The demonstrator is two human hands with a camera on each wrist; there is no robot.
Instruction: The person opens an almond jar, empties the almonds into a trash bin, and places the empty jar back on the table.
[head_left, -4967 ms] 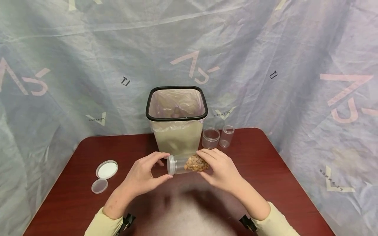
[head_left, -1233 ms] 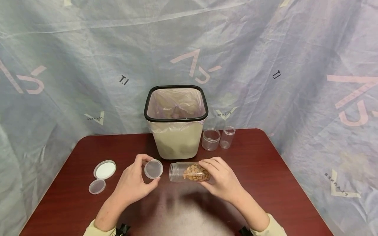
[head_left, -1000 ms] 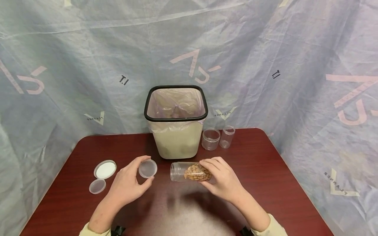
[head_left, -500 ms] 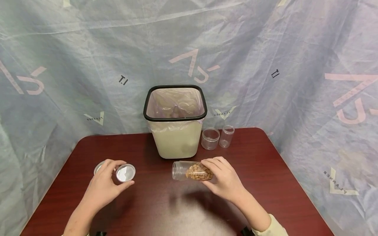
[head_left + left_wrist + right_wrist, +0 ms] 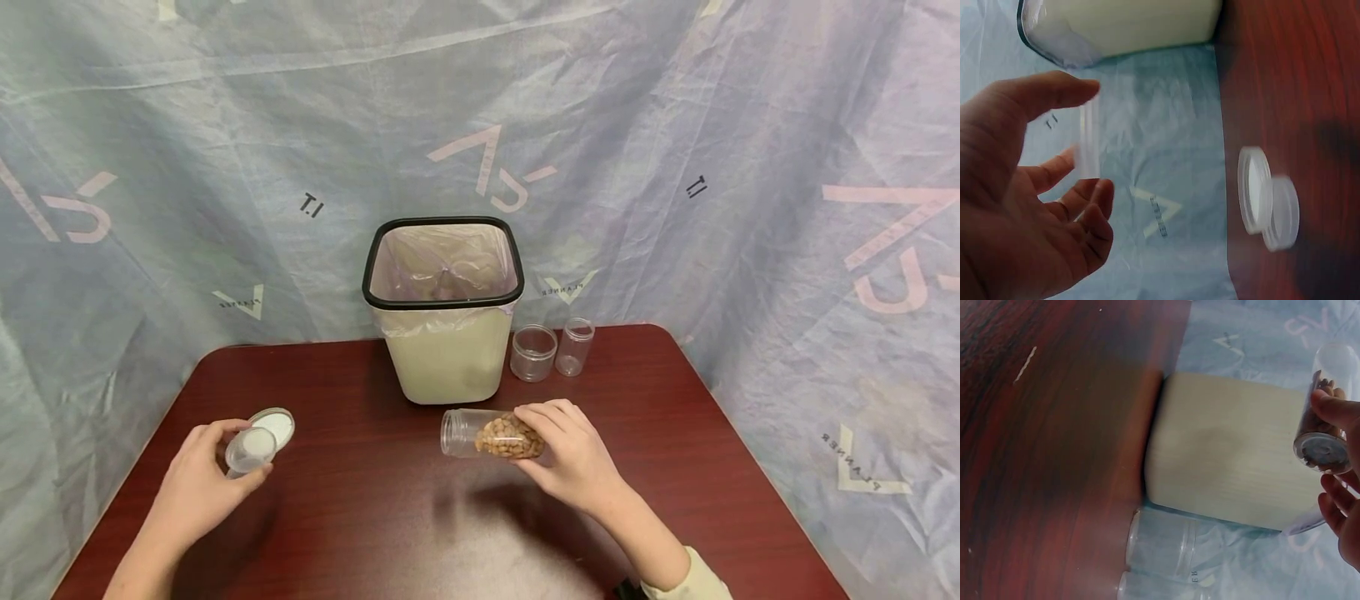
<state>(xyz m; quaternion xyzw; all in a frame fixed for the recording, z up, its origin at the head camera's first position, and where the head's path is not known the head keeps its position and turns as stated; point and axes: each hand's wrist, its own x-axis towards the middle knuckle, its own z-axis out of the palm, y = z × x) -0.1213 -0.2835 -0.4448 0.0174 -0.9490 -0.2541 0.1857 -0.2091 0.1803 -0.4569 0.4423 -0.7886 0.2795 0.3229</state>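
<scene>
My left hand [image 5: 193,483] pinches a clear plastic lid [image 5: 251,450] by its rim at the table's left; the left wrist view shows the lid [image 5: 1089,140] edge-on between thumb and fingers. In the head view it overlaps a lid with a white disc [image 5: 279,423]. A smaller clear lid [image 5: 1284,215] lies against that one and is hidden in the head view. My right hand [image 5: 573,458] grips the base end of a clear jar [image 5: 463,433] held on its side above the table. The jar's open mouth faces left, and brown nut-like pieces [image 5: 510,437] lie toward its base.
A cream bin [image 5: 450,354] with a black rim and a plastic liner stands at the back middle. Right of it are a wide clear jar [image 5: 533,358] and a narrow one [image 5: 574,350]. A printed cloth [image 5: 630,150] hangs behind the red-brown table [image 5: 360,500].
The lid has come off the jar of brown pieces. My left hand has carried it left, over the other lids. The right hand has stayed near the middle with the jar.
</scene>
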